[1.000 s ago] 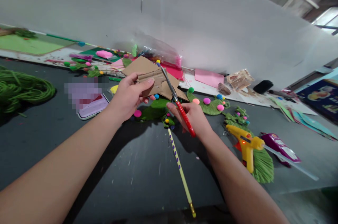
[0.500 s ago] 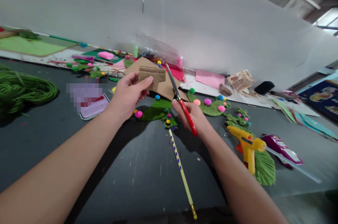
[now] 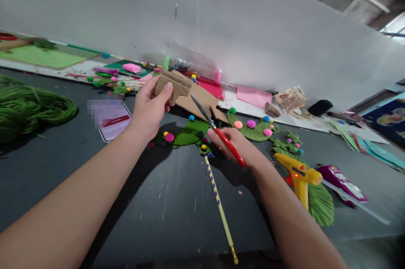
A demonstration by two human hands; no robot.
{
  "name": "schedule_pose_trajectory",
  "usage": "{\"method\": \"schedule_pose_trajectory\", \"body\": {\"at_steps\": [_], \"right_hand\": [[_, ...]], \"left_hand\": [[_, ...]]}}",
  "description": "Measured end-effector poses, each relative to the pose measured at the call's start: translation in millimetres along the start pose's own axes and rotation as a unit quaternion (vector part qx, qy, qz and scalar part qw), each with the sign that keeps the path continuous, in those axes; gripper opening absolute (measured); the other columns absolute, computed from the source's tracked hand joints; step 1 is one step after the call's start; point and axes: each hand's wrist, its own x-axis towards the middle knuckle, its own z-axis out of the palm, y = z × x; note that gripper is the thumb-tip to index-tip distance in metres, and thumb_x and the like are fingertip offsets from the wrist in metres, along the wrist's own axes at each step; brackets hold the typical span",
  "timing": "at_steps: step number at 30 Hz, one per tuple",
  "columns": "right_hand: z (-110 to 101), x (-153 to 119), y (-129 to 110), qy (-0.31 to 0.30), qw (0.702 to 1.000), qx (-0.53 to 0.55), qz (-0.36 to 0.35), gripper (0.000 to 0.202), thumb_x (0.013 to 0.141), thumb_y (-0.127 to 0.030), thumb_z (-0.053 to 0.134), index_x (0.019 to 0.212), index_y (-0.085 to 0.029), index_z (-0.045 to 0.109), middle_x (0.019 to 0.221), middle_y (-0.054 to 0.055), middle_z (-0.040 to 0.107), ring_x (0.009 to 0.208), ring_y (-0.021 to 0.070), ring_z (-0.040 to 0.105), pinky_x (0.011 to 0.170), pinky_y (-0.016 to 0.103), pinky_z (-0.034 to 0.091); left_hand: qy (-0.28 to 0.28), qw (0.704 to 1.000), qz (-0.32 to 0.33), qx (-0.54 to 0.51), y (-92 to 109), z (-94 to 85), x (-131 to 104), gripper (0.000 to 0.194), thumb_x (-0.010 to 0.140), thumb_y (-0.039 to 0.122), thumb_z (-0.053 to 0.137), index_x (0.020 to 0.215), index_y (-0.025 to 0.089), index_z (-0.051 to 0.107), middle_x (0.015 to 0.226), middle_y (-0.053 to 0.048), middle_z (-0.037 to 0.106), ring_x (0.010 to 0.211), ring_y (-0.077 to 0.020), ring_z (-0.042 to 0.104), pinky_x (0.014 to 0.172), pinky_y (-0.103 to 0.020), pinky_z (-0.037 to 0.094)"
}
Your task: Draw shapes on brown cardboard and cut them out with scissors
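Observation:
My left hand point(image 3: 151, 106) pinches a small piece of brown cardboard point(image 3: 177, 87) between thumb and fingers, raised above the table. Red-handled scissors point(image 3: 225, 142) are gripped in my right hand point(image 3: 232, 140), their blades pointing up and left, close to the cardboard's right edge but apart from it. The blades look closed together. Behind them lies a larger brown cardboard sheet point(image 3: 198, 98). Below my hands rests a pale yellow pencil point(image 3: 221, 210) with purple dots, topped by green leaf shapes point(image 3: 191, 133) and small coloured pompoms.
At left sit a bundle of green yarn point(image 3: 34, 108) and a phone point(image 3: 114, 121). A yellow glue gun point(image 3: 299, 178) lies at right on a green yarn leaf point(image 3: 321, 205), beside a purple packet-like object point(image 3: 343, 184). Pink paper point(image 3: 254, 96) and a plastic bag point(image 3: 196, 60) line the grey wall.
The small cardboard piece has tilted and shifted left in my left hand. My right hand has moved the scissors slightly down and right, their blades swinging lower and away from the cardboard.

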Motion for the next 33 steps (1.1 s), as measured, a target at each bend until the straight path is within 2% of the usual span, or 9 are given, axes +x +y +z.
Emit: {"method": "schedule_pose_trajectory", "body": {"at_steps": [7,21,33], "right_hand": [[5,-4,-13,-0.027,1.0,-0.015,0.002,0.058,0.095,-0.071,0.05,0.067,-0.022,0.036,0.062,-0.003,0.037,0.053,0.0098,0.033,0.052,0.031,0.022],[6,0,-7,-0.02,1.0,-0.012,-0.009,0.062,0.094,-0.076,0.046,0.067,-0.021,0.036,0.06,-0.004,0.035,0.05,0.0092,0.032,0.051,0.03,0.019],[6,-1,-8,-0.008,1.0,-0.008,-0.006,0.062,0.092,-0.077,0.049,0.066,-0.022,0.038,0.058,-0.004,0.036,0.049,0.0089,0.033,0.05,0.03,0.019]], "left_hand": [[-0.015,1.0,0.007,0.01,-3,-2.1,0,0.029,0.085,0.037,0.08,0.109,0.023,0.072,0.087,-0.003,0.07,0.059,-0.0102,0.058,0.046,-0.018,0.043],[-0.043,0.999,0.006,-0.005,-5,0.3,-2,0.022,0.086,0.028,0.077,0.108,0.024,0.074,0.093,-0.005,0.068,0.062,-0.0113,0.058,0.046,-0.019,0.045],[-0.04,0.999,0.005,0.001,-2,1.9,-3,0.021,0.089,0.023,0.073,0.109,0.024,0.073,0.092,-0.003,0.068,0.061,-0.0105,0.058,0.047,-0.02,0.045]]}}
